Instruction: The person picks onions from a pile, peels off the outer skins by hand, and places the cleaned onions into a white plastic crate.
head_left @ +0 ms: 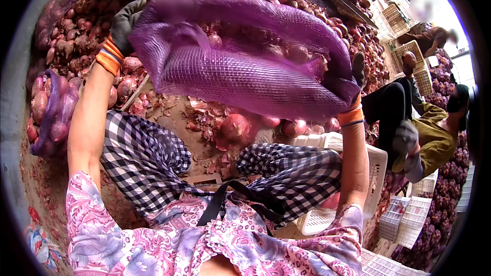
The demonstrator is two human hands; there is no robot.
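Note:
A purple mesh bag (240, 79) is stretched wide between my two raised hands, its mouth held apart over the onions. My left hand (126, 26), in a dark grey glove with an orange cuff, is closed on the bag's left end. At the right end my right hand (358, 79), gloved alike, grips the rim; its fingers are partly hidden by the mesh. Through and past the netting shows a large heap of red onions (76, 33). Below the bag a big red onion (235, 127) lies on the ground among loose skins.
A filled mesh bag of onions (64, 97) stands at the left. Beside my right leg is a white plastic crate (377, 171). At the right sits a co-worker (434, 138) in gloves, near stacked crates (409, 217) and piled full bags (445, 204). Another person (434, 38) is farther back.

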